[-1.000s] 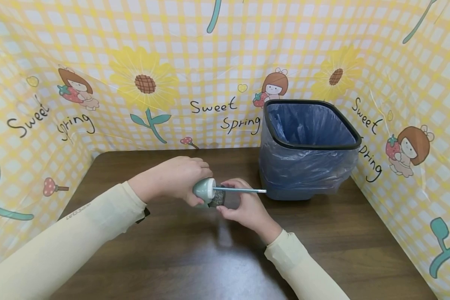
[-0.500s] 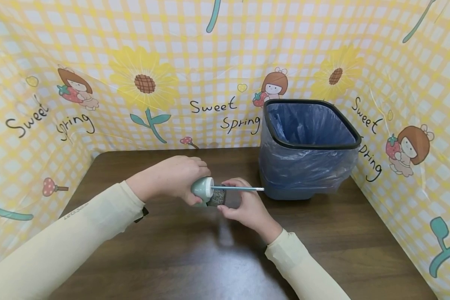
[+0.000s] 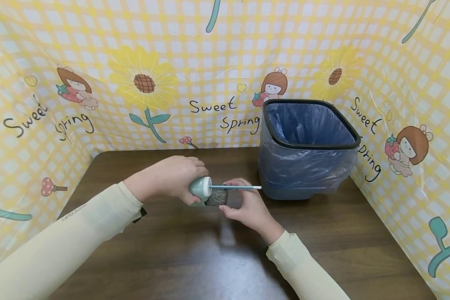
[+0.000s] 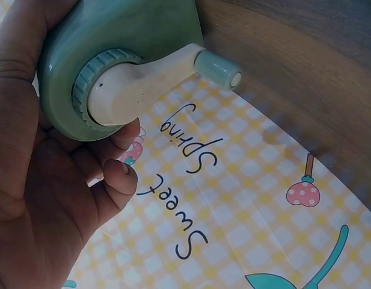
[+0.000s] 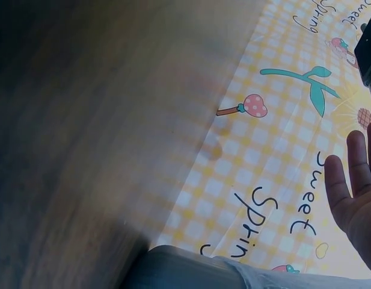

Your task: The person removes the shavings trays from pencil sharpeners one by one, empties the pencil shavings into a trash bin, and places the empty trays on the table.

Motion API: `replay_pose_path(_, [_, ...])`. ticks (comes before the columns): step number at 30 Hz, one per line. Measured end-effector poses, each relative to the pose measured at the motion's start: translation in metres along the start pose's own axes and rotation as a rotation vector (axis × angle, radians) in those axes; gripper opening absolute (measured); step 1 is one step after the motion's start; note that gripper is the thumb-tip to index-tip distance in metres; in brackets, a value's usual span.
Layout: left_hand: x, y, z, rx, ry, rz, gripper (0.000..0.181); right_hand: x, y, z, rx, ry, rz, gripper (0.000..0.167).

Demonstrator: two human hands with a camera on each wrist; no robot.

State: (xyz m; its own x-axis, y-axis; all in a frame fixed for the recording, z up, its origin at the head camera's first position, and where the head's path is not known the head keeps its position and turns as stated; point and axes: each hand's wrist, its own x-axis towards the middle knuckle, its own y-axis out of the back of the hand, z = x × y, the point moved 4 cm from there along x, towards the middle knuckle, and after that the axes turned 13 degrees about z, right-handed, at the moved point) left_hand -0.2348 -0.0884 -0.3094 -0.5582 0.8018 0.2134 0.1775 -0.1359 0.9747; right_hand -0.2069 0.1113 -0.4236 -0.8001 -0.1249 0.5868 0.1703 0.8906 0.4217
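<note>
A green hand-crank pencil sharpener [image 3: 198, 188] lies tilted above the table in the head view, gripped by my left hand [image 3: 175, 177]. A blue pencil [image 3: 236, 187] sticks out of its white front, pointing right. Just below the pencil, a see-through drawer with dark shavings [image 3: 217, 197] shows beside the sharpener; whether it is still partly inside, I cannot tell. Thumb and fingers of my right hand [image 3: 252, 210] pinch its right end. The left wrist view shows the white crank [image 4: 143, 90] with its green knob. Only some right fingers appear in the right wrist view.
A bin with a blue plastic liner and black rim [image 3: 313, 146] stands at the back right of the brown table [image 3: 165, 254], close to my right hand. Checked yellow cloth walls [image 3: 213, 62] surround the table at the back and both sides.
My left hand and the sharpener with its pencil have shifted slightly left. More of the shavings drawer now shows between the sharpener and my right hand, which has barely moved.
</note>
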Motion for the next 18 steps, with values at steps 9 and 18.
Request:
replay_pose_path(9, [-0.0011, 0.0013, -0.0004, 0.001, -0.005, 0.017, 0.056, -0.0002, 0.0018, 0.0001, 0.001, 0.004, 0.000, 0.053])
replay_pose_path(18, [-0.0019, 0.0018, -0.0035, 0.008, 0.000, 0.020, 0.057, 0.0003, 0.0024, -0.0004, 0.035, 0.022, -0.002, 0.053])
